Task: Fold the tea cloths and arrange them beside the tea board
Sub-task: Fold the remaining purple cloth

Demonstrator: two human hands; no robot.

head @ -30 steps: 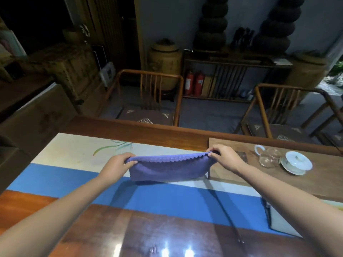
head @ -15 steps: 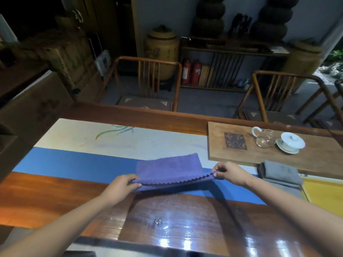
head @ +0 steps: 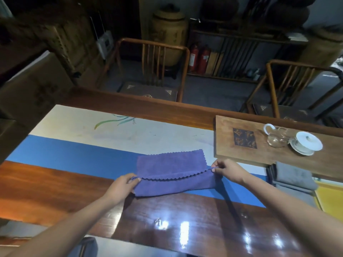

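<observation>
A purple tea cloth (head: 167,165) with scalloped edges lies on the blue band of the table runner, its near part folded up over itself. My left hand (head: 122,186) pinches the folded edge's left corner. At the right corner my right hand (head: 227,171) pinches the same edge. The wooden tea board (head: 241,156) sits to the right on the table. Folded grey cloths (head: 293,176) are stacked just in front of the board's near edge.
On the tea board stand a glass pitcher (head: 275,139) and a white lidded cup on a saucer (head: 306,143). A white, blue and yellow runner (head: 74,156) covers the glossy wooden table (head: 55,188). Two wooden chairs (head: 152,71) stand beyond the far edge.
The cloth came down from hanging in the air onto the table. Both hands then carried its near edge forward over the flat part, forming a fold.
</observation>
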